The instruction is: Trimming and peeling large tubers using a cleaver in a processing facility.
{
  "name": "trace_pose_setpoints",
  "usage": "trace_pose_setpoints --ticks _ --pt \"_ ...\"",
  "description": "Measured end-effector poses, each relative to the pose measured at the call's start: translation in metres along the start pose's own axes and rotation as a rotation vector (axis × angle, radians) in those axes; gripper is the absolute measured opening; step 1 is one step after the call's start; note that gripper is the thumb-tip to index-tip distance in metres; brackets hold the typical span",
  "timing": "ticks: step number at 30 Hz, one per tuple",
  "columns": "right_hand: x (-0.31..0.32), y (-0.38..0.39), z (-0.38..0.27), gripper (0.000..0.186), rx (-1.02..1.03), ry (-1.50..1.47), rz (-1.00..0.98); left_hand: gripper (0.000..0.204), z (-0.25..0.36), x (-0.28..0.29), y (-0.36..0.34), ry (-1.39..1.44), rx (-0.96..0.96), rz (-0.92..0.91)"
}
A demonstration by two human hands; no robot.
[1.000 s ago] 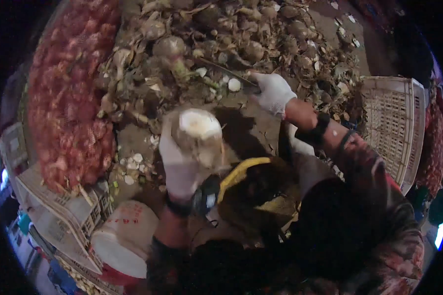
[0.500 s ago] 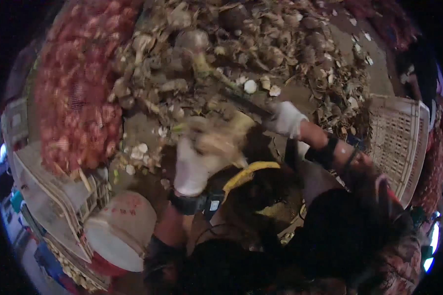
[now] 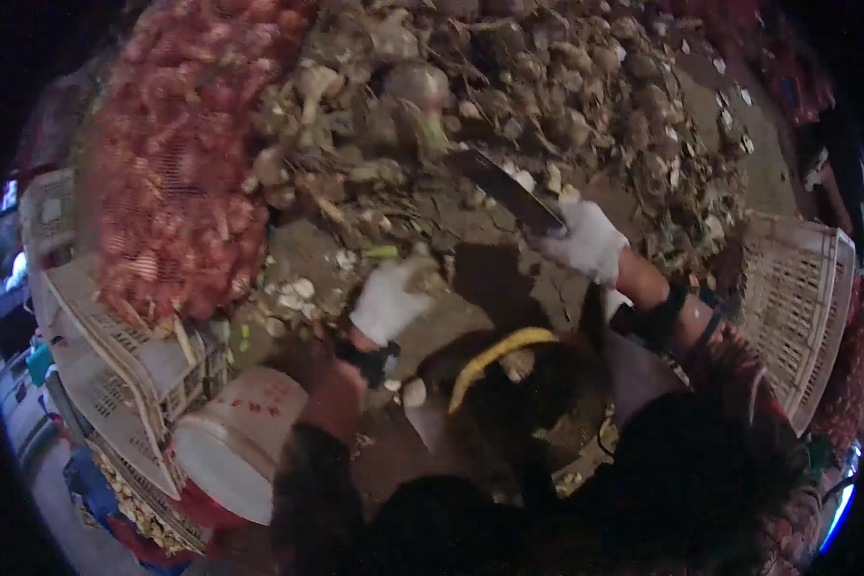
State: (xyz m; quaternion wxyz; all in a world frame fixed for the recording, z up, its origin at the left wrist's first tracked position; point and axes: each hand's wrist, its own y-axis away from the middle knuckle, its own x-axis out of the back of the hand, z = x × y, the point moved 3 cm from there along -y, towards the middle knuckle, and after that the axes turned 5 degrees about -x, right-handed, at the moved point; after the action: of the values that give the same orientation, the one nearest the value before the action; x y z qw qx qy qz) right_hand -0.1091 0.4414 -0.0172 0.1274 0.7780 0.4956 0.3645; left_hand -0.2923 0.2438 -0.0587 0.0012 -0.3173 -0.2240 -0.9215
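My right hand point(image 3: 588, 240), in a white glove, is closed round the handle of a broad dark-bladed knife point(image 3: 511, 190). Its blade points up and left towards the pile. My left hand point(image 3: 390, 302), also gloved in white, is low over the ground at the pile's near edge. A brownish clump point(image 3: 429, 278) is at its fingertips; blur hides whether the fingers grip it. Dirty garlic bulbs point(image 3: 418, 86) with stalks lie heaped in front. Between my legs stands a dark container with a yellow rim point(image 3: 485, 361), and a pale bulb point(image 3: 518, 364) shows inside it.
A red net sack of bulbs point(image 3: 178, 182) stands at the left. Below it are a pale plastic crate point(image 3: 125, 326) and a white bucket lying tilted point(image 3: 245, 437). Another slatted crate point(image 3: 787, 312) is at the right. Loose white pieces point(image 3: 298, 296) litter the ground.
My left hand has moved up, away from the container to the pile's edge. A pale bulb now shows in the container. The knife has turned and is more plainly seen; the view has shifted slightly.
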Motion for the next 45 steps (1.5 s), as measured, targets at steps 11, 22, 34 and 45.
trace_pose_setpoints --ticks 11,22,34,45 --pt "0.016 0.003 0.017 0.024 -0.002 -0.127 0.101 0.045 0.034 0.157 -0.046 -0.384 -0.094 0.813" --pt "-0.002 0.021 -0.036 0.036 0.143 -0.022 0.077 0.047 0.086 0.038 -0.033 0.464 -0.031 0.494" --pt "0.012 0.023 -0.064 0.037 -0.004 -0.6 0.042 0.054 0.117 0.027 -0.028 0.007 -0.19 0.452" --pt "0.004 0.037 -0.065 0.02 0.549 0.452 0.172 0.052 0.097 0.012 -0.021 1.138 -0.078 0.414"
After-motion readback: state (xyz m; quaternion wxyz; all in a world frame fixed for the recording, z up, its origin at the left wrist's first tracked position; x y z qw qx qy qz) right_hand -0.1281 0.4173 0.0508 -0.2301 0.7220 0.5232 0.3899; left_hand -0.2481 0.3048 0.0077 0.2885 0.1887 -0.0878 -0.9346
